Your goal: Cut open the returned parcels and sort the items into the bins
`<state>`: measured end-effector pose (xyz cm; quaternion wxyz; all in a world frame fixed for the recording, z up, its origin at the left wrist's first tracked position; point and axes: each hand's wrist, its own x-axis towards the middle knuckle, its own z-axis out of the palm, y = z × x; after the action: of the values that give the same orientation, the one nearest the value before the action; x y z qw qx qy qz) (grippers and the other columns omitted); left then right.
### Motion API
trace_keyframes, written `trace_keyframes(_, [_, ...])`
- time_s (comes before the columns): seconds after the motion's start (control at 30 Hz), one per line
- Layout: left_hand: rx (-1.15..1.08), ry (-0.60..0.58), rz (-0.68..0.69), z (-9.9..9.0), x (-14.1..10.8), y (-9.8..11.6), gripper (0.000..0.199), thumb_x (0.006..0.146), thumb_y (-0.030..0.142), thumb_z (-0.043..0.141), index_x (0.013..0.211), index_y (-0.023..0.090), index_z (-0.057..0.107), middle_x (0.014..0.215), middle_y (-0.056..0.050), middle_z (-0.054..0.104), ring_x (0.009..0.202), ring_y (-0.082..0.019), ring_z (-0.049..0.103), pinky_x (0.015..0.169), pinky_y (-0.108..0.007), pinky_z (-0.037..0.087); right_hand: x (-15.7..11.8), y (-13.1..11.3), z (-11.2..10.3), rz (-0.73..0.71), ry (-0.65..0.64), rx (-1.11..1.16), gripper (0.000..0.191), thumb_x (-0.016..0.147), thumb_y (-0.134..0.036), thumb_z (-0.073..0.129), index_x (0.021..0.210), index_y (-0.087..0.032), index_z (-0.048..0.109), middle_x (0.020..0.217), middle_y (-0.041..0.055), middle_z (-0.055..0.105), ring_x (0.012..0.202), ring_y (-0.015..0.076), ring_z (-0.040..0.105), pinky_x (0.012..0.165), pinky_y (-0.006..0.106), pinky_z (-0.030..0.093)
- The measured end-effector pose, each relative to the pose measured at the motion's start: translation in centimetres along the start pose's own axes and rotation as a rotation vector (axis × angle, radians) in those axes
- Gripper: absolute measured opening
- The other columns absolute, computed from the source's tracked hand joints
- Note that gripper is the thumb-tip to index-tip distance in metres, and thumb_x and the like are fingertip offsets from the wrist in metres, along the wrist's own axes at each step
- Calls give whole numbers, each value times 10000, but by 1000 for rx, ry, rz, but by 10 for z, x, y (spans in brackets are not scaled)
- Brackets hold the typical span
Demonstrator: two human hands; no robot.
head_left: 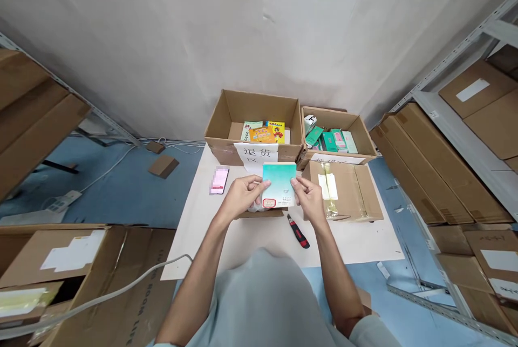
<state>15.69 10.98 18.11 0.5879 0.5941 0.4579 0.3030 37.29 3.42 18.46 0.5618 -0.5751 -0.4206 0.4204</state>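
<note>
One side each, your left hand (pixel 247 191) and right hand (pixel 311 197) pinch the flat teal item (pixel 279 178); careless lowering could graze the utility knife (pixel 299 233).

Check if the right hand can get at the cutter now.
Likely yes: the cutter lies uncovered on the table near the right hand, nothing visible between them; that hand would first have to release the teal item.

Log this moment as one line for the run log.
left hand: holds teal item by left edge | right hand: holds it by right edge | knife: on table | phone: on table
</note>
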Motion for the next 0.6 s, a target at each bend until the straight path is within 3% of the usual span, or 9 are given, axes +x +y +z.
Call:
trace_keyframes(0.1, [-67, 3, -7, -3, -1, -18, 735, 832, 888, 811, 1061, 191, 854, 698, -67, 786, 494, -182, 625, 492, -289, 514, -5, 16, 0, 74, -71, 31, 578, 991, -803, 735, 1028, -231, 810, 653, 0, 682, 567, 174, 623, 526, 278, 487])
trace_keyframes(0.23, [-119, -15, -100, -4, -14, -58, 876, 902, 979, 628, 1104, 155, 846, 821, -129, 819, 676, -250, 767, 612, -353, 637, -28, 61, 8, 215, -69, 108, 748, 953, -923, 644, 1195, -226, 770, 899, 78, 808, 648, 228, 738, 569, 343, 606])
trace_keyframes(0.3, [-124, -35, -125, 0, -24, -83, 841, 843, 909, 770, 1227, 163, 826, 1033, -166, 859, 805, -281, 802, 594, -349, 640, -44, 89, 16, 222, -66, 109, 720, 901, -904, 733, 1210, -254, 741, 913, 64, 801, 682, 238, 749, 597, 362, 634])
trace_keyframes(0.37, [-153, -19, -172, 4, -29, -106, 1008, 700, 830, 927, 1452, 189, 726, 1230, -195, 849, 831, -301, 812, 504, -331, 603, -55, 113, 24, 234, -105, 132, 694, 800, -850, 873, 1160, -285, 692, 874, 31, 787, 631, 218, 734, 598, 357, 639])
trace_keyframes(0.43, [-156, 24, -203, 5, -25, -118, 1056, 671, 810, 945, 1485, 188, 688, 1322, -228, 825, 829, -313, 818, 463, -328, 583, -54, 125, 31, 257, -135, 157, 714, 779, -853, 881, 1175, -303, 657, 888, 24, 789, 596, 216, 732, 554, 363, 640])
trace_keyframes(0.5, [-148, 41, -164, 2, -9, -113, 968, 687, 805, 929, 1407, 191, 726, 1373, -235, 811, 913, -356, 839, 504, -368, 629, -37, 117, 37, 230, -154, 171, 731, 776, -870, 868, 1192, -308, 656, 916, 35, 799, 626, 241, 759, 546, 394, 666])
trace_keyframes(0.6, [-141, 97, 15, -11, 31, -67, 831, 708, 764, 917, 1296, 192, 783, 1413, -220, 803, 1181, -446, 823, 770, -518, 736, 8, 69, 43, 60, -146, 151, 704, 842, -836, 846, 1265, -288, 717, 987, 72, 818, 813, 293, 815, 675, 452, 732])
